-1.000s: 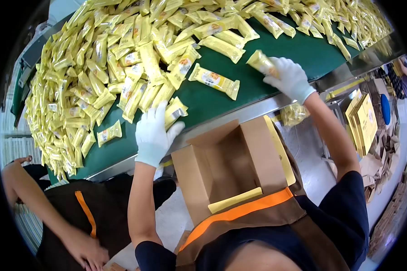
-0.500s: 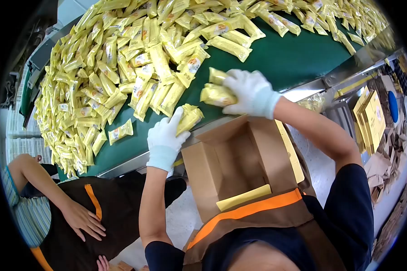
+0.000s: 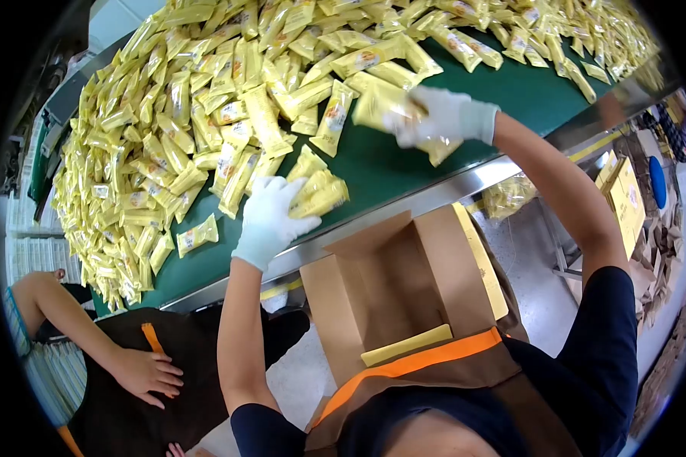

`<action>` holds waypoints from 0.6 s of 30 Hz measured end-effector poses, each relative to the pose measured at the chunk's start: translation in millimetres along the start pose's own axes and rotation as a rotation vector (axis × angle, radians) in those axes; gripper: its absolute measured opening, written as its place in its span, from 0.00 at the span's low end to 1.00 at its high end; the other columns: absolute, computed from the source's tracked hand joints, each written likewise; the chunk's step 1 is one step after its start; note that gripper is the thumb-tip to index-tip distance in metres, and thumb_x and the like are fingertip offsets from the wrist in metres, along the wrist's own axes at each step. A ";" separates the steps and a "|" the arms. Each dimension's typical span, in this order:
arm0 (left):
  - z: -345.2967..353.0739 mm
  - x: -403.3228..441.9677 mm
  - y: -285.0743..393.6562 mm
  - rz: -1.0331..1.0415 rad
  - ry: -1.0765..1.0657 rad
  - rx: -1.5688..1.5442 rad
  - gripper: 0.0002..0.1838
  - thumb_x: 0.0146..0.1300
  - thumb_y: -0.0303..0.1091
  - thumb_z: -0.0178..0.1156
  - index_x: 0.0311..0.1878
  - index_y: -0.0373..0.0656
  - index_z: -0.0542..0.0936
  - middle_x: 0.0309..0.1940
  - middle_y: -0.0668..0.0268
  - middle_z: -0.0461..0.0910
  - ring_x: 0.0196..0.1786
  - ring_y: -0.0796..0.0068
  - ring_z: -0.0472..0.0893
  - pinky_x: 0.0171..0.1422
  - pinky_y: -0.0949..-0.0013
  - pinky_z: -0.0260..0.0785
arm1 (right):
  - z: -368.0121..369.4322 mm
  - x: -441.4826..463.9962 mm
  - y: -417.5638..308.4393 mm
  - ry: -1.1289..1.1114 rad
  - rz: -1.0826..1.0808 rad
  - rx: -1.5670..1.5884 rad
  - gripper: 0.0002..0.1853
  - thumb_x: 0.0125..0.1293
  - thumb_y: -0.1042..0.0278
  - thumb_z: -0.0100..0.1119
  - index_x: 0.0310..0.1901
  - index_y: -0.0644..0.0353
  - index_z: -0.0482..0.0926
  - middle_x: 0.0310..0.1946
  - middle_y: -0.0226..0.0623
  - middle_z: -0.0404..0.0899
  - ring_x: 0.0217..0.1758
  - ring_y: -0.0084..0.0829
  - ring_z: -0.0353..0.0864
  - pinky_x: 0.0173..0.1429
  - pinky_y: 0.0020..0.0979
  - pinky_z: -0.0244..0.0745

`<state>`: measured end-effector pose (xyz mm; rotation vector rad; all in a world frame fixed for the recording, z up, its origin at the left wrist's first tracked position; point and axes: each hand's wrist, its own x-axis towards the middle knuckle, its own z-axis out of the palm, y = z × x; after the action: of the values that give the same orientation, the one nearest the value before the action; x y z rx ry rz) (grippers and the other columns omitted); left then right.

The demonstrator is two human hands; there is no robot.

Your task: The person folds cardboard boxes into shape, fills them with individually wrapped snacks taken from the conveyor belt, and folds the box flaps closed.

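My left hand (image 3: 270,222), in a white glove, grips a few yellow wrapped snack packets (image 3: 318,193) between thumb and fingers at the near edge of the green conveyor belt (image 3: 396,171). Farther right, over the belt, my white-gloved right hand (image 3: 443,118) is closed around more yellow snack packets (image 3: 385,107), blurred by motion; their exact count cannot be made out. A large heap of the same packets (image 3: 183,129) covers the belt's left and far side. Below the belt edge, an open cardboard box (image 3: 392,286) stands in front of my apron with its flaps spread.
A metal rail (image 3: 465,181) runs along the belt's near edge. At left, a co-worker's bare hand (image 3: 149,373) rests on a dark apron. Yellow flat cartons (image 3: 626,199) and brown paper (image 3: 655,263) are at right. A clear bag of packets (image 3: 509,196) hangs below the rail.
My right hand has moved right and away from me over the belt with its packets. My left hand has shifted slightly left, and more packets show in its grip.
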<state>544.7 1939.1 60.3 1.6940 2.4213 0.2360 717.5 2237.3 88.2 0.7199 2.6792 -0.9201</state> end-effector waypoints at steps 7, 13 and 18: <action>9.6 -27.1 10.5 -0.114 0.217 -0.062 0.36 0.46 0.42 0.74 0.61 0.44 0.77 0.57 0.59 0.73 0.62 0.52 0.68 0.64 0.57 0.67 | 9.6 91.3 -17.3 -0.096 -0.098 0.211 0.64 0.38 0.26 0.67 0.70 0.71 0.62 0.66 0.55 0.68 0.67 0.43 0.71 0.70 0.34 0.64; 5.7 -20.0 6.1 -0.320 0.031 -0.144 0.50 0.47 0.52 0.72 0.70 0.35 0.64 0.67 0.50 0.68 0.67 0.53 0.68 0.69 0.60 0.63 | 27.5 64.5 -23.0 0.117 -0.019 -0.004 0.55 0.43 0.29 0.67 0.64 0.69 0.69 0.61 0.55 0.73 0.64 0.47 0.73 0.67 0.37 0.66; 26.6 -24.6 -1.2 -0.270 0.174 -0.124 0.49 0.45 0.53 0.73 0.70 0.44 0.67 0.64 0.55 0.69 0.64 0.51 0.68 0.68 0.57 0.65 | 26.7 2.2 -3.2 0.194 -0.179 -0.495 0.42 0.41 0.38 0.70 0.54 0.60 0.74 0.53 0.45 0.74 0.59 0.46 0.74 0.63 0.40 0.67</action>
<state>558.1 1916.3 35.5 1.3278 2.6622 0.5011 715.2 2219.3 68.2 0.4812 2.9977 -0.1963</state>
